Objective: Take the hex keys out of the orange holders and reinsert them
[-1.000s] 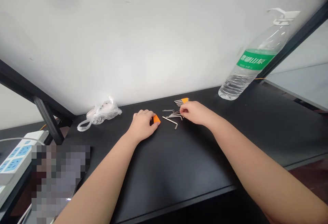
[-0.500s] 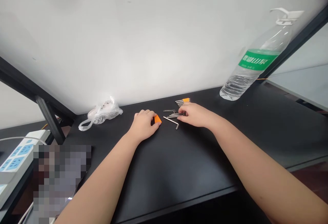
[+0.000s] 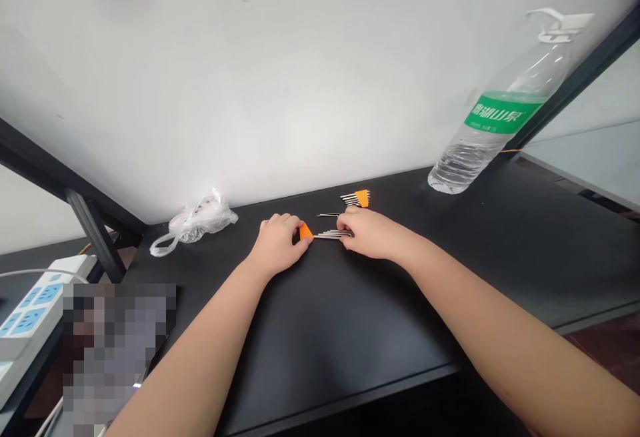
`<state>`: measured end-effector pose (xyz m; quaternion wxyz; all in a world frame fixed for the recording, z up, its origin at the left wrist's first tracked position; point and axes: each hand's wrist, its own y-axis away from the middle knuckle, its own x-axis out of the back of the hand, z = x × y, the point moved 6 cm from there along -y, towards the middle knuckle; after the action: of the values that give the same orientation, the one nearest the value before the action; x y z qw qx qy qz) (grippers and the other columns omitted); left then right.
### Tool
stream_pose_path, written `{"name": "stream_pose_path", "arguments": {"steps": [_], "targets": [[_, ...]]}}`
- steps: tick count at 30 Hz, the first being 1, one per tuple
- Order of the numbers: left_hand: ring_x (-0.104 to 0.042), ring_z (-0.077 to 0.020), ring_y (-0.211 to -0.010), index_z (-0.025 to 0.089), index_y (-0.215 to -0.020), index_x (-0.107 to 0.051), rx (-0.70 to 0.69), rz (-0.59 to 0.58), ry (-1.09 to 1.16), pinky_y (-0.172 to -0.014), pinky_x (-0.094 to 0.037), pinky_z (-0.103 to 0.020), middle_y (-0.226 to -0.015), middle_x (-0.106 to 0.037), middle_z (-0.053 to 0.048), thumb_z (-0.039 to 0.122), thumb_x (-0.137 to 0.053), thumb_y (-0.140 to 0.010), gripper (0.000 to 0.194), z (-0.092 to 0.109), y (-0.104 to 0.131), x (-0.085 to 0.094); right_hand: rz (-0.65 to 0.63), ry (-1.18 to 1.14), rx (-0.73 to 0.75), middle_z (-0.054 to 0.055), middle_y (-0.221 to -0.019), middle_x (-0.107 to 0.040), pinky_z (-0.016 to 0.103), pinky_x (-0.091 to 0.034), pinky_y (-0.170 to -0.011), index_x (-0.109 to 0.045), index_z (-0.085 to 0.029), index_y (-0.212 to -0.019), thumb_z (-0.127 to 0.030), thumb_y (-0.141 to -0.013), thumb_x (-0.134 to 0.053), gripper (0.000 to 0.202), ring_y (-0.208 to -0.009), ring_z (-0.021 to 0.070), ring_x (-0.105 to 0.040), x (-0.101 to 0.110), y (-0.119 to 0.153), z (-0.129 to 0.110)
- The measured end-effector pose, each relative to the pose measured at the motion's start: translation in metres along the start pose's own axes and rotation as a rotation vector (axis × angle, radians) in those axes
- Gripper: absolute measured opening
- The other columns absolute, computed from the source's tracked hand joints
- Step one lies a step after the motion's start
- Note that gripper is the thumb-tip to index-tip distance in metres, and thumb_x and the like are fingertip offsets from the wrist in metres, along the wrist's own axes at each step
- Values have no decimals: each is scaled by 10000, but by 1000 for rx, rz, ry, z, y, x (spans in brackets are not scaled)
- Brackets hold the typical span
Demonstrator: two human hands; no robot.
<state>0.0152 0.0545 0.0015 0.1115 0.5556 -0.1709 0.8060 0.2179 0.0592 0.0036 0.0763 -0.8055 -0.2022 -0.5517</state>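
Pinched orange holder [image 3: 305, 230] in left hand [image 3: 277, 245], toward back edge of table [image 3: 350, 330]. Grasped bunched keys [image 3: 330, 233] in right hand [image 3: 371, 231], beside holder; could not confirm seating. Had loose key [image 3: 329, 215] untouched, second holder [image 3: 363, 198] already stocked, nearer back edge.

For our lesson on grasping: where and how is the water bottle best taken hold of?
Probably around the neck of the bottle, just below the white top piece, coming from the side away from the wall. The body tapers upward, so the neck is easier to encircle than the wide part at the green label, and the wall stands close behind.
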Motion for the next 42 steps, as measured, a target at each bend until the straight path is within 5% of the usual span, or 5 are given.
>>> {"name": "stream_pose_path", "arguments": {"steps": [6,13,20,33,42], "targets": [[-596,-272,-985,263,-1028,-678,0,2,-3,-896,-440,-423,-994,-673,-49,453,-631,-900,234,0,0,1,20,-56,6,58,-1060,-663,302,-478,-660,-684,-242,-948,-216,-862,-638,101,-766,183,-634,2,0,0],[-597,-265,-974,264,-1030,-671,-18,17,-5,-874,-442,-409,-990,-680,-41,444,-637,-899,225,0,-1,0,236,-112,63,65,-1185,-685,348,-526,-849,-745,-250,-1129,-234,-949,-561,258,-927,207,-660,10,-16,18],[-600,-260,-968,260,-1039,-676,-21,25,-15,-874,-448,-403,-993,-681,-43,449,-633,-903,237,0,-1,1,119,56,280,59,-1358,-664,446,-480,-1044,-777,-252,-1177,-163,-982,-469,375,-1299,293,-545,-1,-23,12],[-596,-266,-987,243,-1045,-678,-32,25,-1,-860,-436,-396,-1006,-686,-50,445,-616,-914,249,-1,-1,-1,-94,-8,211,87,-1261,-678,353,-501,-918,-768,-221,-1039,-144,-953,-480,311,-1038,254,-655,17,13,2],[-598,-282,-980,243,-1048,-687,-20,29,13,-858,-425,-410,-1005,-689,-66,442,-633,-902,253,-2,-1,-1,-18,40,154,83,-1096,-712,348,-490,-853,-768,-244,-1071,-178,-940,-523,286,-949,246,-658,23,7,10]]}}
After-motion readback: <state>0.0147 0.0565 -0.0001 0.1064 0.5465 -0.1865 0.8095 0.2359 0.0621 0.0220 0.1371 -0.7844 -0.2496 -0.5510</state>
